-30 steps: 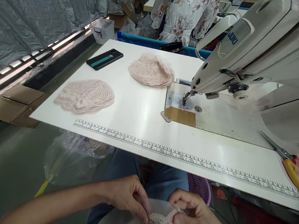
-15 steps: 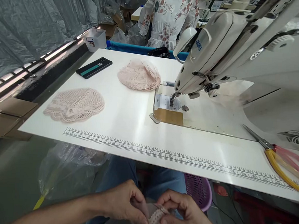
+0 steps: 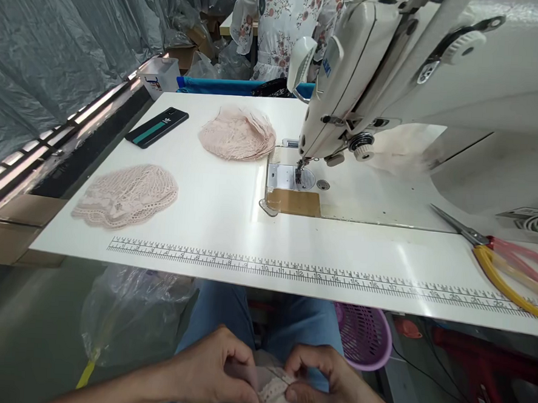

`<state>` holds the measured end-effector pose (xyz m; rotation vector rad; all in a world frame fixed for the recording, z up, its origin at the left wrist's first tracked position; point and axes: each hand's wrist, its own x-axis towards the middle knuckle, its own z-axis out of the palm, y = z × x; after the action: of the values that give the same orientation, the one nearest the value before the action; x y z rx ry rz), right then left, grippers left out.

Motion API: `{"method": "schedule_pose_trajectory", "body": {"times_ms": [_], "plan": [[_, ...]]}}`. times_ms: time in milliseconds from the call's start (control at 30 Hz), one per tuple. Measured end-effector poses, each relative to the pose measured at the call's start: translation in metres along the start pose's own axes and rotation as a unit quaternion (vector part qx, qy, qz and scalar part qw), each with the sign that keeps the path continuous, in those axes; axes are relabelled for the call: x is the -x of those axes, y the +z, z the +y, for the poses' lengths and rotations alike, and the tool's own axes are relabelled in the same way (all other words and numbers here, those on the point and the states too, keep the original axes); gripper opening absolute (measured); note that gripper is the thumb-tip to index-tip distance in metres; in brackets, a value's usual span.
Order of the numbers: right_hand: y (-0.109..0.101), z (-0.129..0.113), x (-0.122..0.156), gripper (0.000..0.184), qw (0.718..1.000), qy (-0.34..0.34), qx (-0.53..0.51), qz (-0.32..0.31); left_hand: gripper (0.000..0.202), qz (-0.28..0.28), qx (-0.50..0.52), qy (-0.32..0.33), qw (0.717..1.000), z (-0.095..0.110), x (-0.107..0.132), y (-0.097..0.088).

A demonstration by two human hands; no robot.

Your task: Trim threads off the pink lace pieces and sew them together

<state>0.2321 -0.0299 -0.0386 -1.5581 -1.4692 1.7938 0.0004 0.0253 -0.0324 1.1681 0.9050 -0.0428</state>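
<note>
Over my lap, below the table's front edge, my left hand (image 3: 215, 371) and my right hand (image 3: 326, 381) both pinch a small pale pink lace piece (image 3: 272, 391) between their fingertips. Part of the lace is hidden by my fingers. On the white table (image 3: 223, 211) lie two stacks of the same pink lace: one stack (image 3: 126, 194) at the left and another stack (image 3: 237, 134) farther back by the sewing machine (image 3: 395, 81). The machine's needle and presser foot (image 3: 298, 174) stand over the metal plate.
A black phone (image 3: 156, 127) lies at the table's back left. Scissors with yellow and red handles (image 3: 498, 255) lie at the right. A printed ruler (image 3: 310, 274) runs along the front edge. A purple basket (image 3: 363, 335) and a plastic bag (image 3: 130, 308) sit underneath. A person in a floral blouse (image 3: 284, 26) stands behind.
The view has shifted, so the table and machine sit further left and lower in frame. My hands keep working the lace piece together, fingers closer over it.
</note>
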Motion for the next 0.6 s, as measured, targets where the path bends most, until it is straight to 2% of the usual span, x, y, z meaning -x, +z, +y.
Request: {"method": "schedule_pose_trajectory", "body": {"times_ms": [200, 367, 600], "plan": [[-0.004, -0.006, 0.000, 0.005, 0.999, -0.010, 0.002, -0.031, 0.020, 0.034, -0.057, 0.010, 0.998, 0.004, 0.004, 0.003], [0.000, -0.016, 0.001, 0.013, 0.998, -0.034, -0.044, -0.039, 0.017, 0.024, -0.035, -0.007, 0.999, 0.010, 0.006, 0.006], [-0.001, 0.004, 0.007, 0.018, 0.998, -0.031, -0.006, -0.053, 0.020, 0.016, -0.004, -0.020, 1.000, 0.012, 0.007, 0.010]]}}
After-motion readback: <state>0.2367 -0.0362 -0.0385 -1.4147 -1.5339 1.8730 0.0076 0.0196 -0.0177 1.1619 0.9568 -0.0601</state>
